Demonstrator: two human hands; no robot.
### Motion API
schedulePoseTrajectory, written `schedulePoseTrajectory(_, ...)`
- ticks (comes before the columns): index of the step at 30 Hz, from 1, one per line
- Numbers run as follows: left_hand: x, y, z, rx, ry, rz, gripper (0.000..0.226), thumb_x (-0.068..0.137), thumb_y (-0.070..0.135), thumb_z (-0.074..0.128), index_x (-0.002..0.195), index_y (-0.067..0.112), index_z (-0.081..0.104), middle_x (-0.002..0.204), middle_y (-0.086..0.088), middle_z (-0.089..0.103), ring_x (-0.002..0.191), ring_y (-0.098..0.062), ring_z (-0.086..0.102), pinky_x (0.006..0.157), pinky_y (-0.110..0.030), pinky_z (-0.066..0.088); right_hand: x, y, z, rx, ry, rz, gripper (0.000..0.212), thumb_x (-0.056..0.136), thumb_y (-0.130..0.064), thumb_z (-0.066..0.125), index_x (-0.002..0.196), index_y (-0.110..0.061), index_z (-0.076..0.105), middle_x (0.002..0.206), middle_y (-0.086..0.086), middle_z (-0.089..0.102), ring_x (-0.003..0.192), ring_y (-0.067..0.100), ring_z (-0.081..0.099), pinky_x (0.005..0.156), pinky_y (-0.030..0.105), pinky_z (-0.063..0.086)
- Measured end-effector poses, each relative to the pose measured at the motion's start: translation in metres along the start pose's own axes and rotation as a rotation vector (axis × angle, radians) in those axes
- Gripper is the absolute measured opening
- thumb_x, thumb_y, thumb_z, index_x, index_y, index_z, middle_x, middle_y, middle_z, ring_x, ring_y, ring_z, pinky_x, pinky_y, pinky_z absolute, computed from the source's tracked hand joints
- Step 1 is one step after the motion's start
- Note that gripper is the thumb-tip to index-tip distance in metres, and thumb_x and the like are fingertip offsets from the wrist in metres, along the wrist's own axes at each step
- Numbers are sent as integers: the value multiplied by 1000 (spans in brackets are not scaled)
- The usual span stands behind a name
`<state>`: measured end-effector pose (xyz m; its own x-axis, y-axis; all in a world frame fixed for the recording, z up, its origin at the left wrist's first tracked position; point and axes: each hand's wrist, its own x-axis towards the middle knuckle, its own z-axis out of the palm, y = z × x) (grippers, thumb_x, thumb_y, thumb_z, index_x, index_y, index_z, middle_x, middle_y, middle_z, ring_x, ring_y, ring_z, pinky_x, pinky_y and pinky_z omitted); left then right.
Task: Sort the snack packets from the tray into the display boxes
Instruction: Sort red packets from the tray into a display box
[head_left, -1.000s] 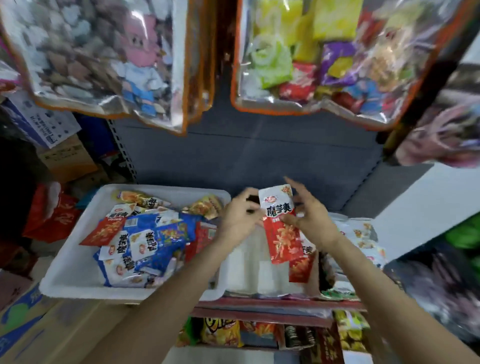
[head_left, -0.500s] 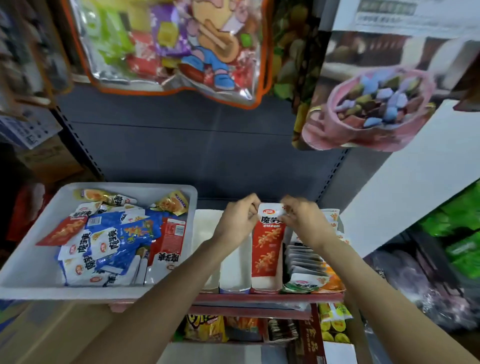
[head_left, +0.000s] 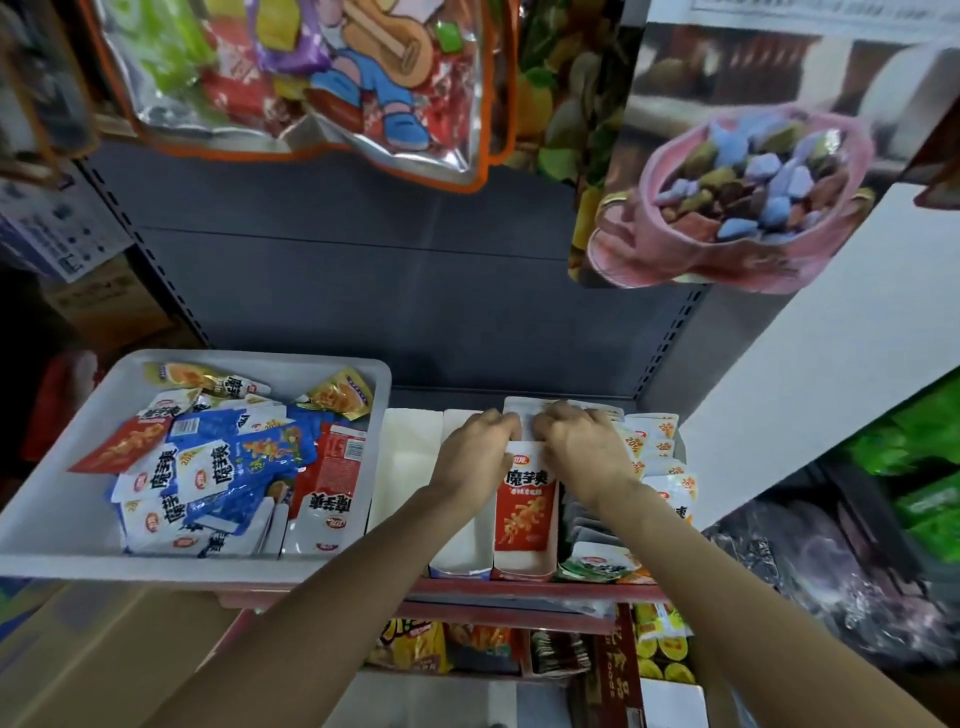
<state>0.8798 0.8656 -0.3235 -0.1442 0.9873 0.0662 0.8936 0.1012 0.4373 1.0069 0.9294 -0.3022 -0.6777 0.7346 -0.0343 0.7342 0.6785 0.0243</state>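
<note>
Pressing down at centre frame, our left hand (head_left: 475, 452) and right hand (head_left: 582, 449) meet over the far end of a red packet (head_left: 525, 501) that lies flat in a display box (head_left: 522, 564) on the shelf (head_left: 519, 590). Both grips curl their fingers onto the packet's top edge; whether they pinch it or only push on it we cannot tell. Left of that box stand two more white boxes (head_left: 402, 467), and right of it a box crowded with upright packets (head_left: 657, 467). At lower left, the white tray (head_left: 62, 525) sits just beside the boxes, piled with blue, red and yellow snack packets (head_left: 223, 467). Across the top of the frame hang clear bags (head_left: 311, 78) of mixed sweets and, at upper right, a bag printed with a pink bowl (head_left: 737, 192).
</note>
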Motion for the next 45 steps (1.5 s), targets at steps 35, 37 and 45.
schedulePoseTrajectory(35,-120,-331,-134,239,-65,-577,51,93,19,51,140,14,32,145,-9,36,129,-27,41,98,-37,40,108,-314,38,360,-526,-199,70,98,-31,45,151,-19,1,159,7,-5,146,21,-5,117,33,8)
schedulePoseTrajectory(37,-120,-330,-138,309,-47,-581,33,95,16,47,128,13,45,129,-8,52,113,-27,55,82,-36,46,109,-317,39,332,-530,-188,69,98,-30,45,151,-19,3,159,7,-5,146,21,-3,117,32,9)
schedulePoseTrajectory(45,-136,-319,-148,52,357,-456,26,99,13,40,120,12,54,86,-12,69,71,-26,63,55,-30,41,113,-320,35,302,-583,-181,64,99,-29,44,151,-21,9,159,6,-4,146,25,10,114,34,21)
